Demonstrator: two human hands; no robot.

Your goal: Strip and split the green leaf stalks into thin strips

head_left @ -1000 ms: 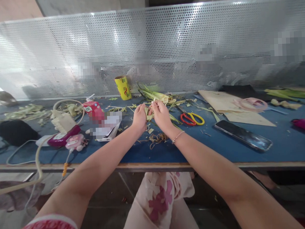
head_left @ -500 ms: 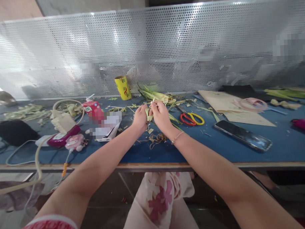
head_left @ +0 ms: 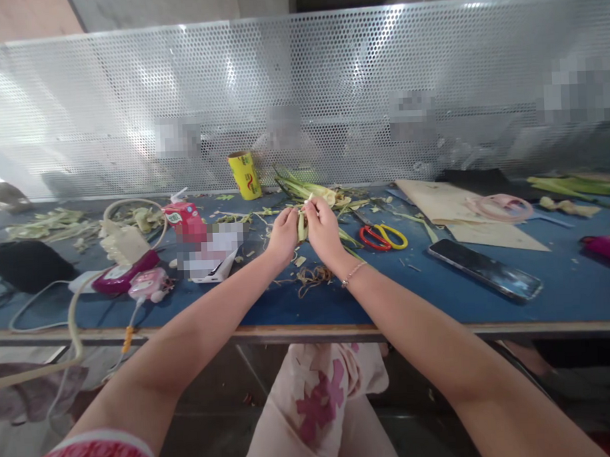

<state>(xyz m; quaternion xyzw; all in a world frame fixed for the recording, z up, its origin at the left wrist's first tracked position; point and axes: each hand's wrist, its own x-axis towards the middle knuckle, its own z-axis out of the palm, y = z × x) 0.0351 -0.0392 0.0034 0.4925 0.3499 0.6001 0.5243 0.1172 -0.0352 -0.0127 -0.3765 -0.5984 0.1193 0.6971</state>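
Observation:
Over the blue table, my left hand (head_left: 283,237) and my right hand (head_left: 323,226) are close together, fingers closed on a pale green, husk-like leaf piece (head_left: 301,227). It is folded or bunched between them, and the fingers hide much of it. Just behind lies a pile of long green leaves (head_left: 311,188) with cut scraps around it. Scissors (head_left: 383,238) with one red and one yellow handle rest right of my right hand. Below my hands is a tangle of brown string-like fibres (head_left: 314,279).
A phone (head_left: 486,269) and beige sheets (head_left: 449,210) lie to the right. At left are a pink drink carton (head_left: 184,219), a white box-like item (head_left: 213,262), cables and a purple case (head_left: 126,273). A yellow roll (head_left: 244,176) stands before the perforated metal screen (head_left: 320,88).
My hands have shifted slightly, and the green piece between them is turned more upright. My right fingertips are a little higher. The things on the table have stayed in place.

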